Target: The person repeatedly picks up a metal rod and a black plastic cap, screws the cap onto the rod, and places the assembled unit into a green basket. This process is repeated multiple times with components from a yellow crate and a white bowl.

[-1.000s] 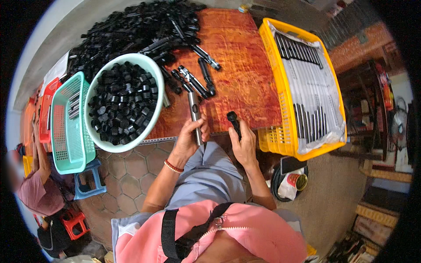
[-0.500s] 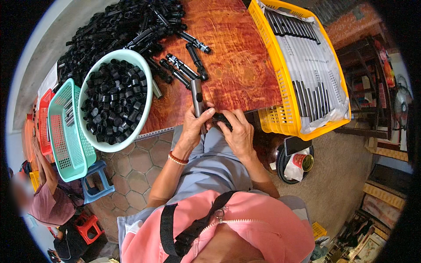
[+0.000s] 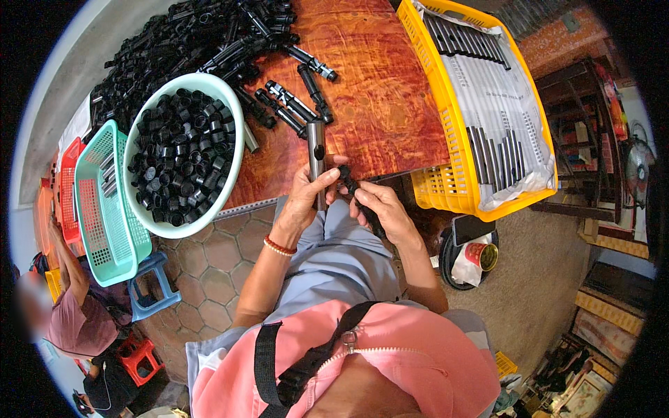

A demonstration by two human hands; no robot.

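Observation:
My left hand [image 3: 308,191] is closed around a shiny metal tube [image 3: 317,143], which stands up from it and has a dark hole in its side. Pinched in my right hand [image 3: 385,209] is a black plastic part [image 3: 357,191], slanting from the left fingertips down under my palm. The part's upper end lies close to the left fingertips; whether they touch cannot be told. Just beyond the tube, several black plastic tube assemblies [image 3: 313,94] lie loose on the reddish wooden table [image 3: 390,104].
A pale green bowl [image 3: 235,164] of short black caps [image 3: 181,157] sits at the left, before a large heap of black parts [image 3: 167,56]. Beside it are green [image 3: 87,209] and red baskets [image 3: 68,174]. A yellow crate [image 3: 456,160] of metal tubes stands right. Another person [image 3: 83,317] sits far left.
My right hand has moved slightly down and right, turning the black part so that more of it shows. The left hand still holds the metal tube, nearly in place.

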